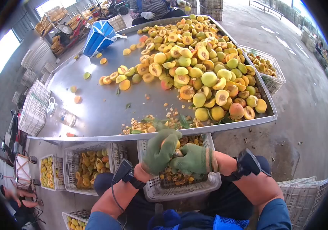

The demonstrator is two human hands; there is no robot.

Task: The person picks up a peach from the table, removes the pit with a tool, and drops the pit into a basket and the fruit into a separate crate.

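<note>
My left hand (161, 150), in a green glove, is closed round a yellow-orange fruit, part of which shows between its fingers. Close beside it, my right hand (191, 158), also gloved in green, has its fingers bent in against the fruit; what they pinch is too small to make out. Both hands are above a grey plastic crate (183, 193) that holds pits and fruit pieces. Beyond them, a large heap of whole and halved fruit (210, 79) covers the right part of a metal table (106, 99). Pits and leaves lie by the table's near edge.
A blue bag (97, 39) and a clear jar (62, 116) stand on the table. Crates of fruit (69, 166) sit on the floor at the left, another crate (277, 78) at the right. Stacked crates (305, 197) are at lower right. A co-worker (152, 9) sits across the table.
</note>
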